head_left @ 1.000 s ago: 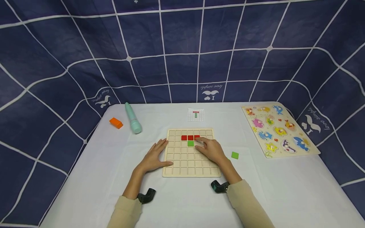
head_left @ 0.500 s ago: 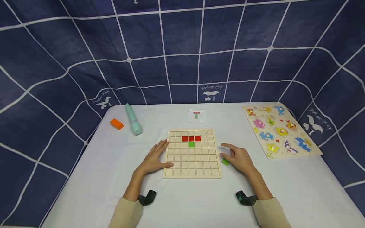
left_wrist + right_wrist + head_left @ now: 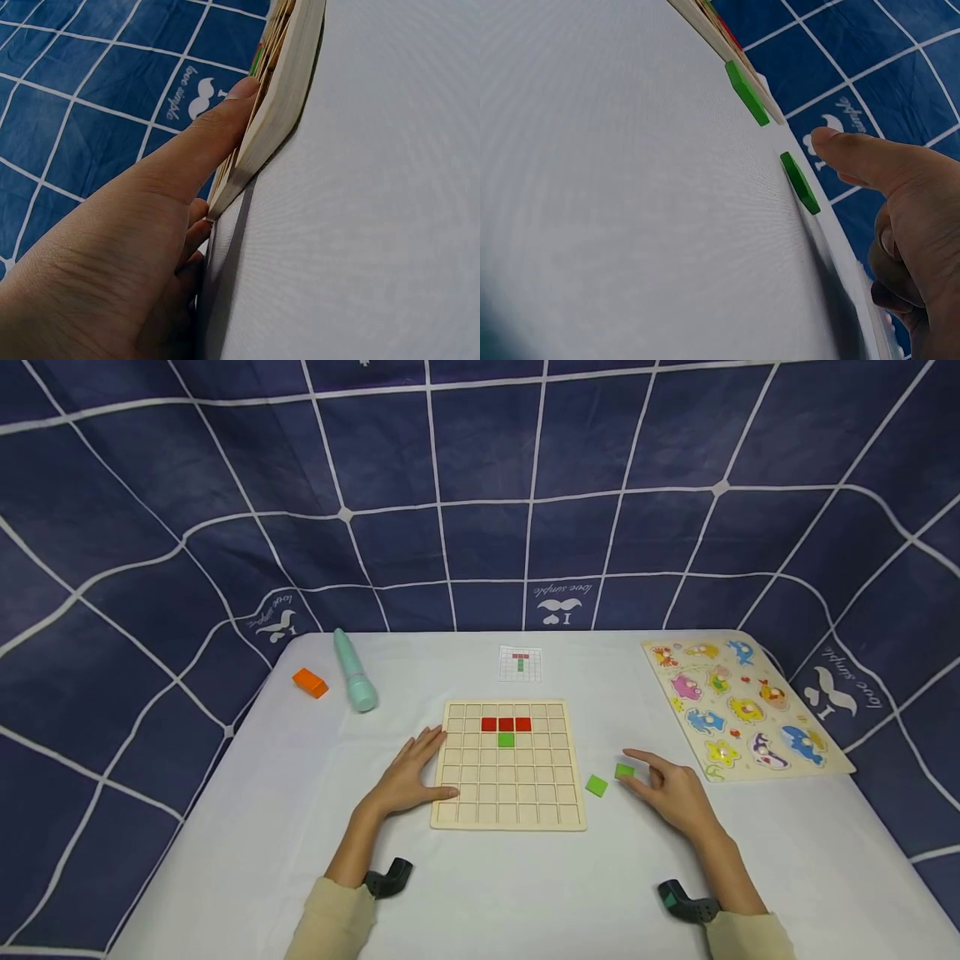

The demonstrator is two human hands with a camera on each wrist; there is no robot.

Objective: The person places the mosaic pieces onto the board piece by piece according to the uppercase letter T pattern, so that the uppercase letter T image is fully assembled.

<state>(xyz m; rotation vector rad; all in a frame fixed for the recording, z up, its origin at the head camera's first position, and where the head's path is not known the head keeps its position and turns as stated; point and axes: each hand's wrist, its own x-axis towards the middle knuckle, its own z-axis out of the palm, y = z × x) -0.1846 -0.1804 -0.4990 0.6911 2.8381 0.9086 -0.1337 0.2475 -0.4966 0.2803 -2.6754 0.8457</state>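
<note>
we find a table [image 3: 487, 893] laid with a smooth white cloth, standing against a dark blue curtain [image 3: 480, 460] that wraps behind and along both sides, ruled with white lines and printed with a moustache and the words "love simple". the cloth shows faint creases; the curtain bulges at both corners, bending its lines. at the centre of the table we note a wooden grid board [image 3: 517, 817], flat, bearing three red tiles [image 3: 506, 724] in a row with one green tile [image 3: 507, 740] directly on the near side of the middle one. the left hand [image 3: 408, 777] rests along the board's left edge, fingers extended and thumb lying on the frame. to the board's right, two loose green tiles [image 3: 597, 786] lie on the cloth, near each other. the right hand [image 3: 675, 793] is above the farther one, thumb and forefinger parted; the right wrist view shows the thumb clear of that tile. along the far side of the table we record an orange block [image 3: 310, 682], a turquoise baton [image 3: 354, 670], a small printed card [image 3: 521, 672] and, at right, an animal puzzle board [image 3: 817, 766] set at an angle.
</note>
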